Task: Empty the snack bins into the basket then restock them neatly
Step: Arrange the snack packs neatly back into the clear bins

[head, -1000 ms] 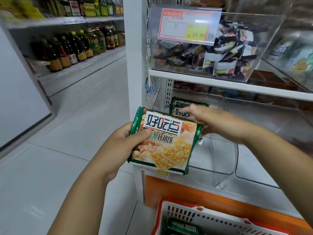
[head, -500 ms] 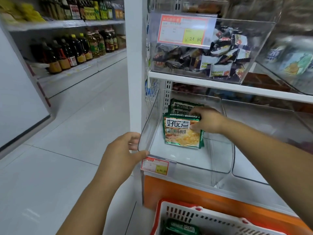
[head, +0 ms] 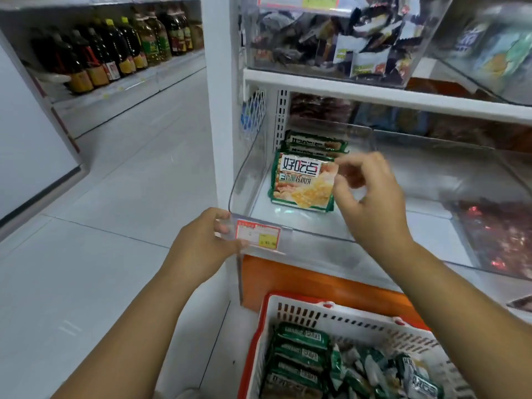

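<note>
We hold the front left corner of the clear bin [head: 247,174] with our left hand [head: 201,243]: the thumb lies along the front lip beside the red and yellow price tag [head: 257,236], and the other fingers curl over the corner, showing through the plastic.

Inside the bin, against its left wall, a green cracker packet [head: 302,182] stands leaning back with its printed face towards us. More packets of the same kind [head: 315,141] are stacked just behind it, at the back of the bin.

Our right hand [head: 371,203] is over the middle of the bin, at the front packet's upper right corner. Its fingers are curled and the thumb sits at the packet's right edge. The hand is blurred, so we cannot tell whether it pinches the corner or only touches it.

Below the bin, in front of the orange shelf base, the white basket [head: 345,318] with a red rim holds a row of green packets [head: 299,355] along its left side and loose small wrappers beside them.

Above the bin, a second clear bin [head: 316,38] is full of dark and white snack bags. To the right, a neighbouring bin [head: 495,234] holds dark red wrapped pieces. Far to the left of the bin, across the aisle, bottles [head: 115,53] line a shelf
</note>
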The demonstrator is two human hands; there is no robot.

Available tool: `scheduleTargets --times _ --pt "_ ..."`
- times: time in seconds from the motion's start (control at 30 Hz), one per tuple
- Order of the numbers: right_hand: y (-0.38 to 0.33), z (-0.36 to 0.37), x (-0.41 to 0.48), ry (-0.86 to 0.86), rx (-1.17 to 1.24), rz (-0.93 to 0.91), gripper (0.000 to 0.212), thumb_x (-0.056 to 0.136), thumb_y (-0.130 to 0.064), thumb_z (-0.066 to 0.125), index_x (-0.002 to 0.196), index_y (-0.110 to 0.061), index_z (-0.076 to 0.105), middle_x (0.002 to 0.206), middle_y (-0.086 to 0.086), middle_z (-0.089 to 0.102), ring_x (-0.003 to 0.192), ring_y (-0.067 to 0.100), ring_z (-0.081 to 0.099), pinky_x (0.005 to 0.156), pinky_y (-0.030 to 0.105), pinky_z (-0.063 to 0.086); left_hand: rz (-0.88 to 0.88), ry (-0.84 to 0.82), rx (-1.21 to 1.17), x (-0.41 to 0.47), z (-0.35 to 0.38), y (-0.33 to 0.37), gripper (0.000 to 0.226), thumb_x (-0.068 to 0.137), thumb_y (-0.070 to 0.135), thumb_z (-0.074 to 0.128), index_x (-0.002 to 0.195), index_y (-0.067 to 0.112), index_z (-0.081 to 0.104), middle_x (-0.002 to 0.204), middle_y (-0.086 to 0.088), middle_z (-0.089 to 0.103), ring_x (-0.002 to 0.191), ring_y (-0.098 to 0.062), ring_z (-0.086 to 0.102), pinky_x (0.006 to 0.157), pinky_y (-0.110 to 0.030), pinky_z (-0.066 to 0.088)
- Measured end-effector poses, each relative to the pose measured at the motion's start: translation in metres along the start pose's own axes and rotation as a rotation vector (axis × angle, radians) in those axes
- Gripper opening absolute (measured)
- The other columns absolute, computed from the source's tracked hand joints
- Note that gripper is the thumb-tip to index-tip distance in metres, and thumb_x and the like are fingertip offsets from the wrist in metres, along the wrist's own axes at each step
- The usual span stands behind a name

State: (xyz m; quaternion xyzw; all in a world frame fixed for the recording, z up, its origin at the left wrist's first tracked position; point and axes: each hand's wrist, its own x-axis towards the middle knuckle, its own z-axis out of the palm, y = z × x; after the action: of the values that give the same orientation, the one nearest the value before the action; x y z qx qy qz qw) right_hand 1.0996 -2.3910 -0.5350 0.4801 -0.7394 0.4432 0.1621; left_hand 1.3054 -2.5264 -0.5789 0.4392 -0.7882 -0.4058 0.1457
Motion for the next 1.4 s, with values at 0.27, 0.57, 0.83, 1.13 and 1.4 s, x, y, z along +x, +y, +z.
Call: scheduleTargets --times 0.27,0.57,0.83,1.13,1.4 --pt "0.058 0.03 -0.223 -0.522 0.027 0.487 0.033 0.089 -0.011 0.06 0.12 -0.022 0.057 0.101 -0.004 0.056 0.09 0.015 0.054 0.082 0.026 0.046 -0.044 -0.396 0.192 -0.065 0.057 -0.035 0.044 0.084 0.037 0.074 0.117 0.039 0.045 0.115 0.011 0.051 0.105 -0.013 0.059 0.082 -0.022 0.046" --pt "0.104 0.079 -0.331 -1.161 -0.324 0.521 0.116 0.063 -0.09 0.028 0.153 -0.019 0.011 0.158 0.006 0.015 0.145 0.029 0.014 0.12 0.041 0.015 -0.096 -0.333 0.165 -0.109 0.124 -0.105 0.063 0.091 0.023 0.068 0.147 0.027 0.039 0.135 0.006 0.052 0.104 -0.004 0.052 0.09 -0.019 0.043" --pt "0.123 0.092 -0.325 -1.192 -0.598 0.299 0.105 0.058 -0.082 0.059 0.14 -0.02 0.036 0.133 0.01 0.038 0.125 0.031 0.035 0.106 0.044 0.031 -0.181 -0.389 0.006 -0.106 0.128 -0.138 0.044 0.087 0.022 0.072 0.119 0.047 0.057 0.104 0.003 0.069 0.083 -0.007 0.07 0.081 -0.033 0.059" --pt "0.114 0.08 -0.306 -1.067 -0.274 0.504 0.086 0.059 -0.058 0.076 0.134 -0.025 0.047 0.128 -0.001 0.049 0.122 0.023 0.042 0.105 0.04 0.037 -0.184 -0.407 0.09 -0.105 0.128 -0.13 0.052 0.089 0.019 0.07 0.136 0.034 0.051 0.126 -0.001 0.061 0.101 -0.015 0.064 0.096 -0.037 0.053" --pt "0.078 -0.014 -0.213 -0.893 0.388 0.849 0.069 0.066 -0.019 0.087 0.123 -0.029 0.05 0.103 -0.009 0.067 0.084 0.007 0.068 0.071 0.021 0.056 0.029 -0.507 -0.046 -0.096 0.113 -0.056 0.088 0.077 0.059 0.07 0.15 0.04 0.025 0.147 0.021 0.035 0.131 0.0 0.035 0.109 -0.027 0.032"
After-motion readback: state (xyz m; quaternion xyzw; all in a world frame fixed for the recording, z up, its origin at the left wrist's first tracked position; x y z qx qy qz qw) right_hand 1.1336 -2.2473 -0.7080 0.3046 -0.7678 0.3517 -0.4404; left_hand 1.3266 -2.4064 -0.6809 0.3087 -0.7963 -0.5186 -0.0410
